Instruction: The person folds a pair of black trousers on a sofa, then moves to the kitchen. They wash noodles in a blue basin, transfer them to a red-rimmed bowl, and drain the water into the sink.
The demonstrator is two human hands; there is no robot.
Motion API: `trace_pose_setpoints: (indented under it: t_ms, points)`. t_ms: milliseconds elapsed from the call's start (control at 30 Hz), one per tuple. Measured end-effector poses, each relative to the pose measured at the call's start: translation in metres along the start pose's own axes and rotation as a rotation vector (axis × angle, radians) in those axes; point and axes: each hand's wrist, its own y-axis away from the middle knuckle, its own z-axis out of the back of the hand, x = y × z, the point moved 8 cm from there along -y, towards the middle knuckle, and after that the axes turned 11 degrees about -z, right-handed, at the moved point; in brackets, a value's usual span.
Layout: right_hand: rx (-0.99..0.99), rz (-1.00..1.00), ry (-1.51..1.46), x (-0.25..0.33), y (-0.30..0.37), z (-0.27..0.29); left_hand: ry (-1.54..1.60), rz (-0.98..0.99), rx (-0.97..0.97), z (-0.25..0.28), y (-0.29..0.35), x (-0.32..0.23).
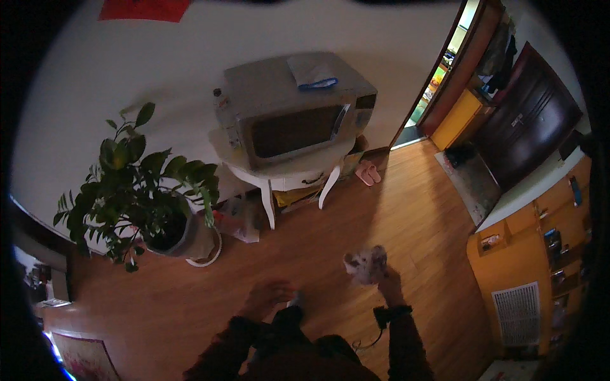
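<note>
Wood flooring (311, 254) spreads open between us and its far edge, an orange cabinet (508, 263) along the right. Above mid-floor, our right hand (391, 286) clutches a crumpled, cloth-like bundle (364, 267), pale with dark patches; our left hand (268, 297) is released, fingers loosely bent. At the far edge, a white table (289, 182) bearing a microwave (295, 133) and, leftward, a potted plant (130, 152) block our way.

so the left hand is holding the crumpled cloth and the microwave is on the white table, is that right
Not quite: the head view shows the crumpled cloth in the right hand, not the left hand. The microwave is on the white table, as you say.
</note>
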Motion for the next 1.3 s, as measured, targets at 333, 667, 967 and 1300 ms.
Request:
trace_pose_setpoints:
  t_ms: [333,667,967,1300]
  points:
    - [-0.082,0.528,-0.322,0.351,-0.114,0.101,-0.083,-0.067,-0.066,0.025,-0.067,-0.018]
    - [-0.114,0.946,0.014,0.592,-0.258,0.050,-0.147,-0.377,-0.142,-0.017,-0.138,-0.019]
    - [0.165,0.814,0.352,0.554,-0.299,0.069,-0.641,-0.243,-0.213,-0.098,-0.240,0.023]
    - [0.076,1.187,0.165,0.585,-0.279,0.057,-0.774,-0.306,0.043,-0.172,-0.332,0.043]
